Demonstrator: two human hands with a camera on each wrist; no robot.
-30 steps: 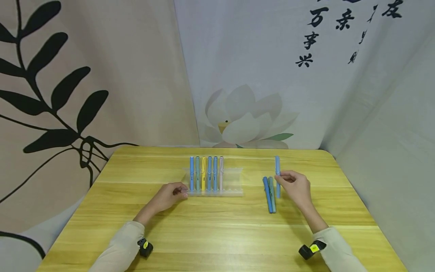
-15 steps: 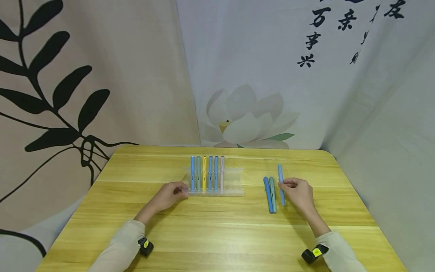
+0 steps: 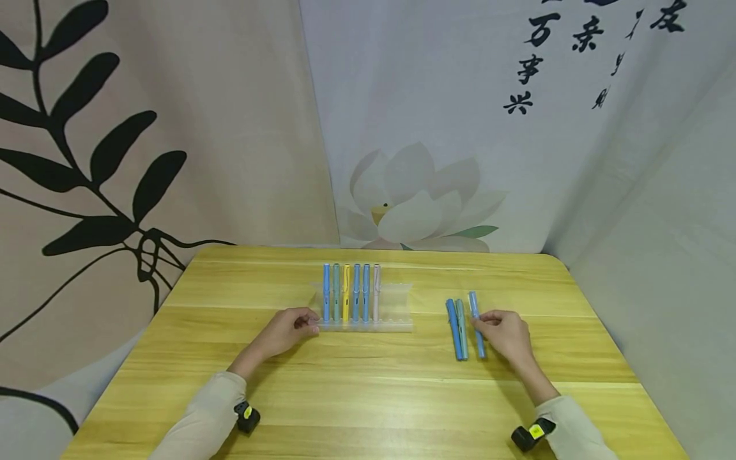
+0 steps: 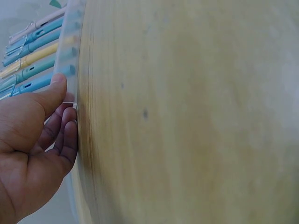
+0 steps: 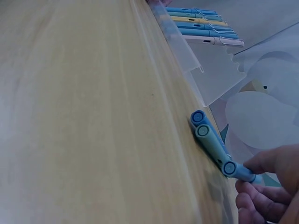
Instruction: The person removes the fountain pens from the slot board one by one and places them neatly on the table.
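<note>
A clear plastic pen rack (image 3: 397, 305) stands mid-table, and its left end is pinched by my left hand (image 3: 287, 331). The left wrist view shows the thumb over the rack's front lip, other fingers curled below. Several capped pens lean side by side in it: blue ones, a green one, a yellow pen (image 3: 346, 291) and a pale pink pen (image 3: 376, 294). At the right, my right hand (image 3: 506, 333) holds a light blue pen (image 3: 480, 346) between thumb and fingers. Just left of that pen, a blue pen (image 3: 453, 329) and a green pen (image 3: 462, 332) lie together on the table.
The wooden table (image 3: 368, 396) ends at a patterned cloth backdrop (image 3: 425, 128). The rack's right part has bare slots. Each wrist wears a black camera; the right camera (image 3: 531, 434) hangs above the table's front right.
My right hand has drawn the light blue pen towards me and slightly right, and the pen now lies nearly level with the two loose pens. My left hand keeps its place on the rack.
</note>
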